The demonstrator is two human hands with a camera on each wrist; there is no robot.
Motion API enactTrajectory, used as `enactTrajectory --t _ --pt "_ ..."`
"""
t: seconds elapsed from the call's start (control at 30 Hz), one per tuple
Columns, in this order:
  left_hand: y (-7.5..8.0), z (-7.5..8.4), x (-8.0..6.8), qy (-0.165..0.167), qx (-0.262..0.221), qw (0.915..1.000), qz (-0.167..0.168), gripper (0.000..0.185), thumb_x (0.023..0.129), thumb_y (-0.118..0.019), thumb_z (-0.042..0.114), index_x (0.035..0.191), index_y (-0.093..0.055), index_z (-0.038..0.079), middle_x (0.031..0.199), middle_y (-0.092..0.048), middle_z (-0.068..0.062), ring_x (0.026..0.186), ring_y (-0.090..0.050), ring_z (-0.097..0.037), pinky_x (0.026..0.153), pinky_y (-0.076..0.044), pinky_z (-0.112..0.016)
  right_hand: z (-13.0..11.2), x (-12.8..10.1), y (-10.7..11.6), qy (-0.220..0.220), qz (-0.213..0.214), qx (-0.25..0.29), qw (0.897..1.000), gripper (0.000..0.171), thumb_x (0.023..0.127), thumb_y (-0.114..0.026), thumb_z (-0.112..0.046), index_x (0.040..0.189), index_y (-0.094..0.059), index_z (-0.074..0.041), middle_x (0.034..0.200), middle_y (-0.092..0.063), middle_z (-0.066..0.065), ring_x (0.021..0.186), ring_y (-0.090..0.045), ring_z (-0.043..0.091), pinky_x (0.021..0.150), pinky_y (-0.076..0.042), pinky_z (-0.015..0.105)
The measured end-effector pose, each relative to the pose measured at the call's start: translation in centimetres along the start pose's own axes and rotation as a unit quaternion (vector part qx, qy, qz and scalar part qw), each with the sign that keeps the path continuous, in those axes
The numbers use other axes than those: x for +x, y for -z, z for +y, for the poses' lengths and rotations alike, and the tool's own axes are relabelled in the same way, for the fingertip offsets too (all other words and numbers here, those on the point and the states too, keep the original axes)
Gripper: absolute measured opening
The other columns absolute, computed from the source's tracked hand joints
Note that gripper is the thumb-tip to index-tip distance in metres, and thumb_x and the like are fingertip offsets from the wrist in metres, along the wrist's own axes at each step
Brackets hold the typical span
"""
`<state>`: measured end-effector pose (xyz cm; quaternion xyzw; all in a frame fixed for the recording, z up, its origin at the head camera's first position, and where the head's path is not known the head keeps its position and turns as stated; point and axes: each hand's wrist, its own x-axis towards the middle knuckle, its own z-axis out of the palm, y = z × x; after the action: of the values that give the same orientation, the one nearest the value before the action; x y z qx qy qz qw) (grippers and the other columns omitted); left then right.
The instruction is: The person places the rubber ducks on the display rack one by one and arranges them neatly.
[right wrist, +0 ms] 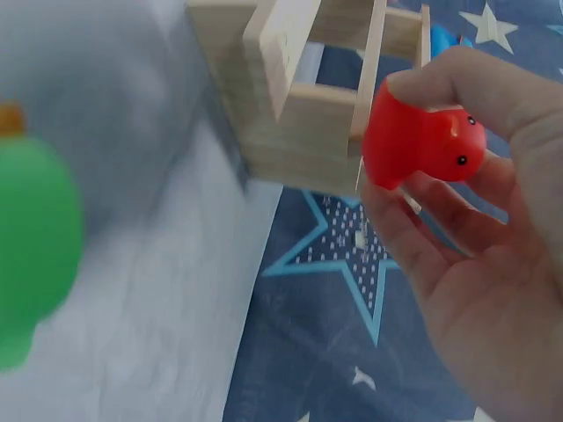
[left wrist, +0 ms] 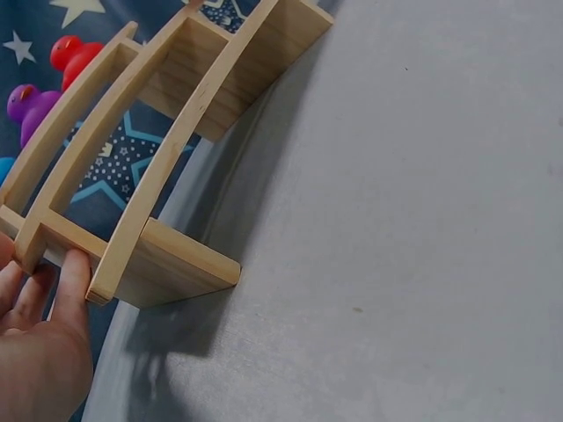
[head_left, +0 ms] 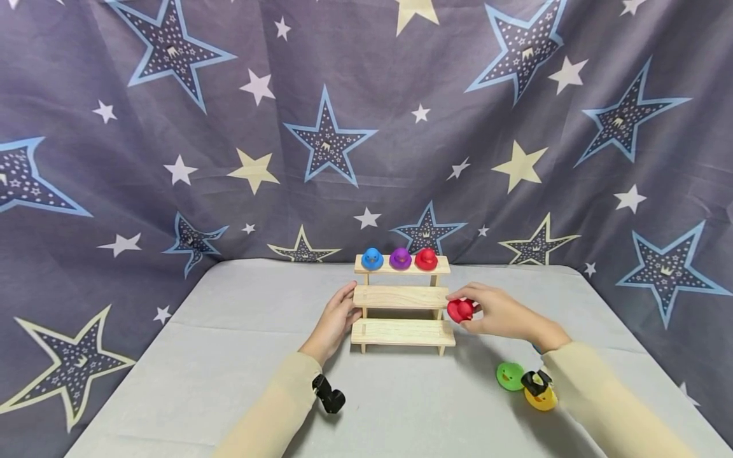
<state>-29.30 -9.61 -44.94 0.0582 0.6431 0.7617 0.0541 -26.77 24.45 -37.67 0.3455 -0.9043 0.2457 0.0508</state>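
Note:
A three-step wooden shelf (head_left: 401, 297) stands mid-table. On its top step sit a blue duck (head_left: 372, 258), a purple duck (head_left: 400, 257) and a red duck (head_left: 426, 259). My left hand (head_left: 343, 312) rests flat against the shelf's left end, its fingers (left wrist: 72, 280) straight on the side panel (left wrist: 167, 264). My right hand (head_left: 480, 312) pinches a second red duck (head_left: 460, 310) beside the right end of the middle step. In the right wrist view, thumb and fingers curl round this duck (right wrist: 420, 145), close to the shelf (right wrist: 299, 114).
A green duck (head_left: 509, 375) and a yellow duck with a black hat (head_left: 540, 392) lie on the grey table (head_left: 229, 356) by my right forearm; the green duck (right wrist: 31, 237) shows blurred. A star-patterned cloth (head_left: 321, 140) hangs behind.

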Motion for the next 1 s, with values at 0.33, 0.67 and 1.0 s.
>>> enactTrajectory --t 0.33,0.67,1.0 --pt "0.0 0.1 -0.1 -0.003 0.001 1.0000 -0.001 0.059 0.099 -0.035 0.004 0.157 -0.024 0.001 0.157 -0.031 -0.021 0.140 -0.038 -0.036 0.116 -0.036 -0.043 -2.0 2.6 -1.4 0.024 0.022 -0.009 0.999 0.050 0.079 -0.075 -0.012 0.128 -0.066 -0.007 0.118 -0.064 0.004 0.101 -0.062 0.017 0.085 -0.058 0.036" --pt "-0.1 0.2 -0.2 -0.001 -0.002 1.0000 0.001 0.060 0.098 -0.036 0.003 0.157 -0.025 0.001 0.158 -0.030 -0.021 0.141 -0.037 -0.036 0.117 -0.035 -0.043 -3.5 5.3 -3.9 0.028 0.061 0.041 0.997 0.049 0.080 -0.080 -0.010 0.126 -0.067 -0.001 0.117 -0.066 0.012 0.094 -0.067 0.018 0.081 -0.061 0.030" --pt "0.0 0.0 0.0 0.002 -0.003 1.0000 0.006 0.060 0.098 -0.037 0.003 0.157 -0.026 0.002 0.157 -0.031 -0.021 0.140 -0.038 -0.036 0.116 -0.036 -0.043 -4.5 7.9 -6.6 -0.003 0.076 0.123 0.990 0.050 0.084 -0.080 -0.011 0.130 -0.063 0.003 0.127 -0.063 0.019 0.098 -0.070 0.027 0.083 -0.061 0.030"
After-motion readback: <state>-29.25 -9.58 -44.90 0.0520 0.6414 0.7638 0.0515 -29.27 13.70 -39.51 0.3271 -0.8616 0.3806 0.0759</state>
